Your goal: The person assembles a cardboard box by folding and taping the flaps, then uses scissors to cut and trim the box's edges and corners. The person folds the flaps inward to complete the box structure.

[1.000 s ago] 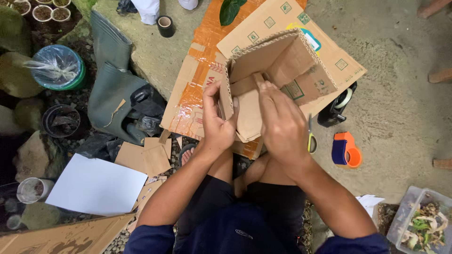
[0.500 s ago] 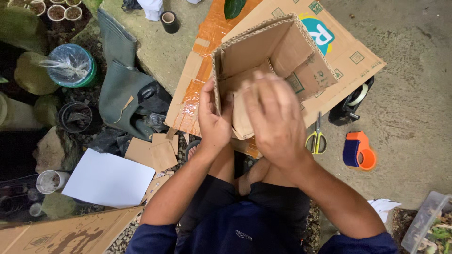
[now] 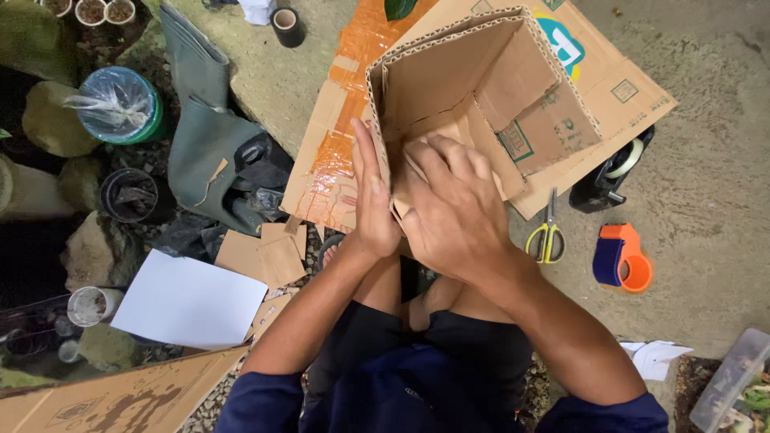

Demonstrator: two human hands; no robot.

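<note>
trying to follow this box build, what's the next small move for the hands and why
Probably keep the left hand braced on the outside wall and let the right hand press the inner flap flat against the cardboard box. The flap looks folded in but unfastened, with no tape visible on it; the black tape dispenser sits unused to the right.

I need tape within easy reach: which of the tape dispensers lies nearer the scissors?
The orange-and-blue dispenser, just right of the scissors; the black one sits farther up.
</note>
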